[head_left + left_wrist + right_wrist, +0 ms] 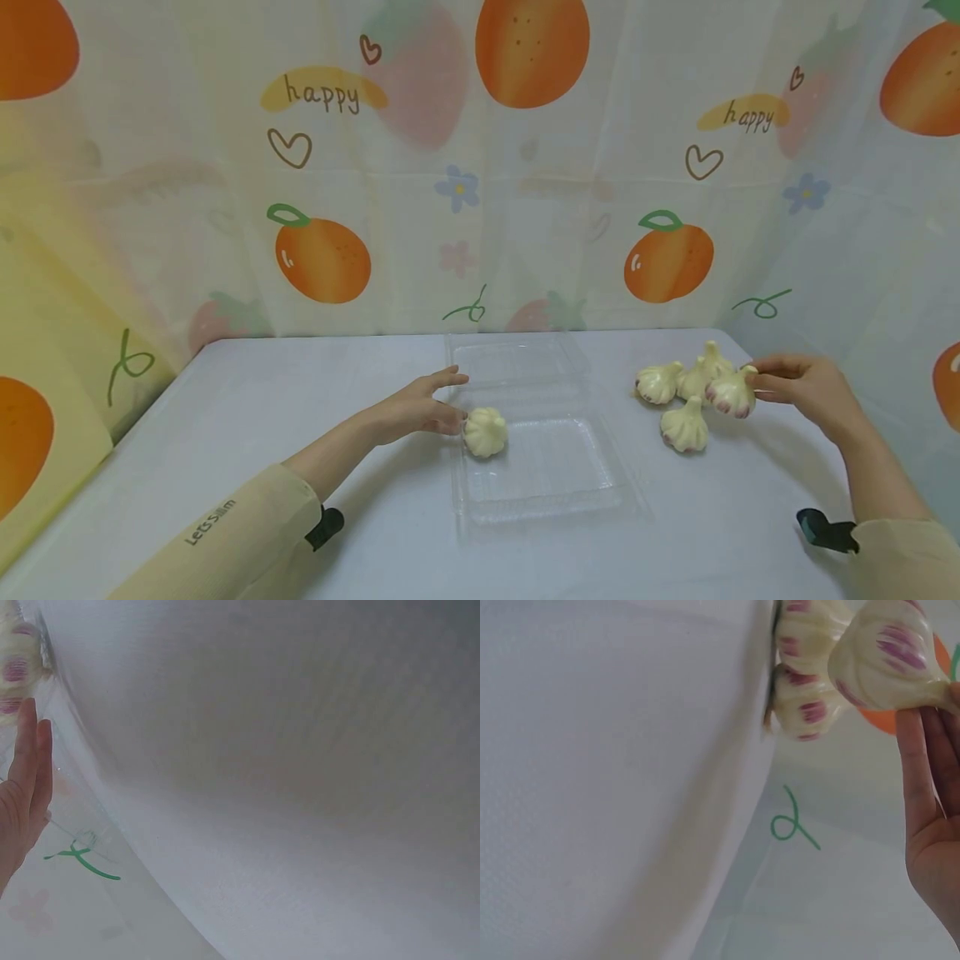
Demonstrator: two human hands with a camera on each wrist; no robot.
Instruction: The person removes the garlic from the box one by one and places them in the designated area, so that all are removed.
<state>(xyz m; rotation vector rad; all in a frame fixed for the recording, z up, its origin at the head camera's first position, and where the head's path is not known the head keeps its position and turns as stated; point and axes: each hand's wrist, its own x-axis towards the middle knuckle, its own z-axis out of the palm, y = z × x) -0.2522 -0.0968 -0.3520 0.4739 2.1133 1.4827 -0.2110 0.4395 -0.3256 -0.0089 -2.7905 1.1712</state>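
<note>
My right hand (806, 392) pinches a garlic bulb (731, 393) by its stem, at the right of the table. In the right wrist view the held garlic bulb (889, 656) is white with purple streaks and hangs off the fingertips. Several other garlic bulbs (684, 427) lie close beside it. One more garlic bulb (486, 432) sits at the left side of a clear plastic box (555, 508). My left hand (420, 408) is next to that bulb, fingers extended and thumb at its side; whether they touch is unclear.
The clear box's lid (517, 362) lies folded back behind its base. A white-covered table (300, 375) holds everything. Behind it hangs a printed curtain (555, 250) with fruit and hearts. Dark wrist mounts (326, 527) stick out near both sleeves.
</note>
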